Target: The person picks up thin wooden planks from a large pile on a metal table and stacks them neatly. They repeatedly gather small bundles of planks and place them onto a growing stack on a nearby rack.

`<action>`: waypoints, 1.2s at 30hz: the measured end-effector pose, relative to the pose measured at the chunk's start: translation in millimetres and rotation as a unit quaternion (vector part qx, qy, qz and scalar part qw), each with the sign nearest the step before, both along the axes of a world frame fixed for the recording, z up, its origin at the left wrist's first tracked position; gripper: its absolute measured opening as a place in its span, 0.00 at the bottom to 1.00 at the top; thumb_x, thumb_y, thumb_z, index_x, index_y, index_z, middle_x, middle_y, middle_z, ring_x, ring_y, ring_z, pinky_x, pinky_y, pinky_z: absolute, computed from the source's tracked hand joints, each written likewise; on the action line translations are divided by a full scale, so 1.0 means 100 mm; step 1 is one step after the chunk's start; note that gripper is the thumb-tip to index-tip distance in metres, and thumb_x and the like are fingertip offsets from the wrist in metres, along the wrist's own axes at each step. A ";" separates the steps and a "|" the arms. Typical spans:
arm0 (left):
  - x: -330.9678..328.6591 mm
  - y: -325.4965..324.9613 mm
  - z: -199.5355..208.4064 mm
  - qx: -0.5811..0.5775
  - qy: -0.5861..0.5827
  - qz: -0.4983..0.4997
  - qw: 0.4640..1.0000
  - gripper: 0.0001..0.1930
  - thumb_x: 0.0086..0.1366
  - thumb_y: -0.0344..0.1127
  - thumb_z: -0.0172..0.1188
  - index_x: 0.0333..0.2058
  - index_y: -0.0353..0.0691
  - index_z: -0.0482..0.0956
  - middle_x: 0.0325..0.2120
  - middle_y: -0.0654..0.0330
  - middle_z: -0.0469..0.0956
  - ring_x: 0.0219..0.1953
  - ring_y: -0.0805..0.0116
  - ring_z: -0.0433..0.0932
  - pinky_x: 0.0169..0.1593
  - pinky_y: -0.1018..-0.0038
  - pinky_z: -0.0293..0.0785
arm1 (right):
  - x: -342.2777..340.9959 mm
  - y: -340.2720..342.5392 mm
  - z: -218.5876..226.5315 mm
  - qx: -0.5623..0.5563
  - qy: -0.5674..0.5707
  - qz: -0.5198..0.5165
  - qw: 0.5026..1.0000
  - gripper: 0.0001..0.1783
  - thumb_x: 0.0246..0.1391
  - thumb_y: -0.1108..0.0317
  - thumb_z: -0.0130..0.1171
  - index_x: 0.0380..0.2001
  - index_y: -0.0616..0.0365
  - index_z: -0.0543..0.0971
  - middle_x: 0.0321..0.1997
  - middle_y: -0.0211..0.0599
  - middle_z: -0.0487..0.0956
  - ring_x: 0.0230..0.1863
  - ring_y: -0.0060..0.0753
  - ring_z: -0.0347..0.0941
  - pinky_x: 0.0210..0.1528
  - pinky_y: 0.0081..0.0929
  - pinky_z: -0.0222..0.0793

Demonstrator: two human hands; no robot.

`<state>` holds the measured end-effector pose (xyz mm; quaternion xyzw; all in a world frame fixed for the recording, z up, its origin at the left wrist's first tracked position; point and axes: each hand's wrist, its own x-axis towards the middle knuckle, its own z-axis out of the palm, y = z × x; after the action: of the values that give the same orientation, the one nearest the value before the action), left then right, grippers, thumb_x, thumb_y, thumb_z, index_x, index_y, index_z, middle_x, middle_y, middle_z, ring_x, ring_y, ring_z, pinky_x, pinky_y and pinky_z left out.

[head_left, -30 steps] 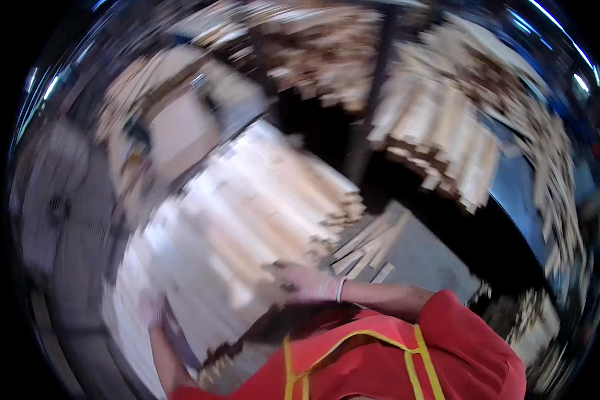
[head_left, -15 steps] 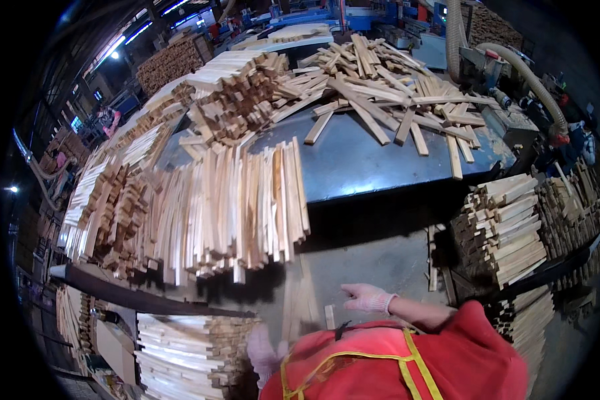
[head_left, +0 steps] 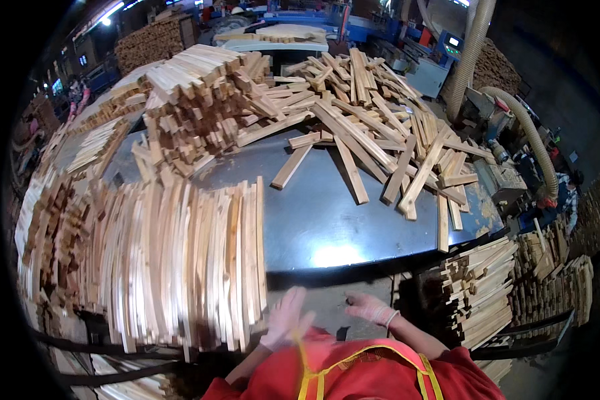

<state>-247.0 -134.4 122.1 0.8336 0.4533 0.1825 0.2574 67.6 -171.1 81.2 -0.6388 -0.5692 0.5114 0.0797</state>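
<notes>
My left hand, in a pale glove, is raised at the right end of a row of wooden strips. Its fingers are stretched out and somewhat blurred, with nothing seen in them. My right hand, gloved too, hovers in front of the metal table, its fingers pointing left and loosely apart. A small dark spot shows at its fingertips; what it is I cannot make out. On the table lies a loose heap of wooden strips, some jutting over the near edge. Both hands are apart from the heap.
A tall stack of strips stands at the back left of the table. More strips are piled at the right, beside a dark metal bar. Ribbed hoses and machinery stand behind. A person is at the far right.
My view has shifted toward the table. The left hand has come up from low beside the lower stack to the row's right end. The right hand stays in front of me, pointing left.
</notes>
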 end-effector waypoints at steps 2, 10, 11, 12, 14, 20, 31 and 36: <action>0.22 0.56 -0.06 0.031 0.002 -0.012 0.999 0.38 0.67 0.50 0.65 0.70 0.40 0.66 0.66 0.46 0.69 0.65 0.42 0.70 0.68 0.50 0.67 | 0.22 0.27 0.09 0.037 0.060 -0.088 0.994 0.43 0.62 0.50 0.67 0.72 0.64 0.67 0.65 0.55 0.80 0.63 0.48 0.78 0.66 0.36 0.72; 0.87 2.88 -0.23 0.073 0.152 0.071 0.983 0.43 0.65 0.54 0.66 0.72 0.38 0.63 0.71 0.49 0.65 0.70 0.45 0.65 0.72 0.52 0.63 | 1.09 1.79 0.37 0.095 0.104 -0.190 0.972 0.51 0.59 0.56 0.72 0.78 0.63 0.59 0.71 0.59 0.75 0.69 0.49 0.74 0.71 0.37 0.69; 0.95 3.16 -0.21 0.069 0.155 0.093 0.981 0.44 0.64 0.54 0.66 0.72 0.38 0.63 0.71 0.48 0.64 0.71 0.46 0.65 0.72 0.52 0.63 | 1.29 2.06 0.38 0.135 0.049 -0.164 0.976 0.53 0.57 0.53 0.73 0.78 0.63 0.59 0.72 0.60 0.73 0.72 0.53 0.71 0.72 0.38 0.67; 1.02 3.41 -0.21 0.063 0.160 0.119 0.978 0.44 0.64 0.54 0.67 0.72 0.38 0.63 0.72 0.48 0.63 0.71 0.46 0.64 0.72 0.52 0.63 | 1.47 2.37 0.41 0.173 -0.005 -0.133 0.976 0.54 0.55 0.51 0.73 0.77 0.63 0.60 0.74 0.62 0.71 0.74 0.57 0.69 0.74 0.39 0.66; 1.02 3.85 -0.37 0.035 0.162 0.172 0.971 0.46 0.62 0.54 0.68 0.73 0.39 0.61 0.71 0.48 0.64 0.71 0.46 0.64 0.71 0.52 0.64 | 1.59 3.03 0.76 0.257 -0.149 -0.085 0.951 0.56 0.50 0.50 0.74 0.76 0.65 0.61 0.71 0.63 0.72 0.70 0.60 0.71 0.73 0.41 0.67; 1.42 4.56 -0.50 -0.010 0.206 0.258 0.944 0.51 0.59 0.54 0.72 0.76 0.42 0.56 0.67 0.46 0.69 0.69 0.46 0.68 0.68 0.53 0.69 | 1.99 4.76 0.73 0.335 -0.386 -0.031 0.859 0.57 0.42 0.48 0.78 0.73 0.56 0.63 0.69 0.53 0.69 0.70 0.60 0.65 0.68 0.50 0.68; 1.41 4.30 1.41 -0.261 0.078 0.158 0.949 0.41 0.63 0.43 0.65 0.74 0.41 0.64 0.41 0.48 0.85 0.40 0.54 0.86 0.43 0.61 0.83 | 3.08 6.18 0.58 0.243 -0.235 -0.102 0.936 0.48 0.46 0.57 0.73 0.70 0.65 0.71 0.53 0.58 0.85 0.57 0.56 0.82 0.61 0.46 0.77; 0.92 2.88 0.74 -0.504 -0.438 0.294 0.684 0.40 0.59 0.38 0.69 0.71 0.35 0.68 0.37 0.55 0.83 0.30 0.68 0.81 0.34 0.71 0.80 | 2.33 5.53 0.88 0.137 0.226 -0.207 0.942 0.42 0.53 0.75 0.62 0.74 0.64 0.68 0.51 0.44 0.85 0.46 0.33 0.81 0.51 0.27 0.78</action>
<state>-155.2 153.6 196.0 0.2275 0.5350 0.3372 0.7405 300.9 382.1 169.3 -0.5932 -0.4561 0.5315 0.3971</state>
